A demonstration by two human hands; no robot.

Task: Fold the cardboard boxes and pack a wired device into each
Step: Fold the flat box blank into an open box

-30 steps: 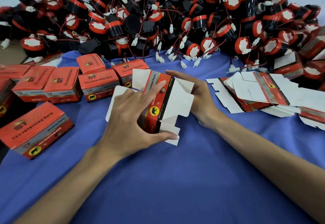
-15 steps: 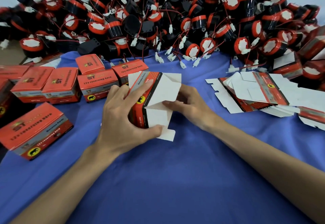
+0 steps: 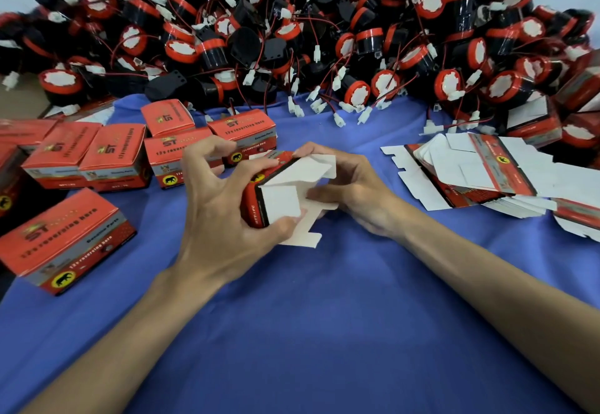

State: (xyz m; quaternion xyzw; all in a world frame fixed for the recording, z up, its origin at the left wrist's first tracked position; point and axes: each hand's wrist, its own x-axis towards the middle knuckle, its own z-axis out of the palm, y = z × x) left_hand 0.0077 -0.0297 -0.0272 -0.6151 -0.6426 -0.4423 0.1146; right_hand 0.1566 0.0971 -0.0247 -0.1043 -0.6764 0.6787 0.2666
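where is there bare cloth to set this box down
Widest bare blue cloth lies near you, between the two forearms. A smaller strip sits between the device pile and the held box. Crowded: finished boxes left, flat blanks right.

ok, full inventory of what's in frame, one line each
half-folded box: 1, red and black with white flaps open, centre, held off the cloth
closed boxes: at least seven, red with yellow round logo, left side of the table
flat box blanks: one loose stack, count unclear, white with red print, right side
wired devices: large pile, too many to count, black and red with white connectors on thin red and black wires, across the back
blue cloth: 1, covers the table
left hand: 1, grips the half-folded box from the left
right hand: 1, pinches the white flaps from the right
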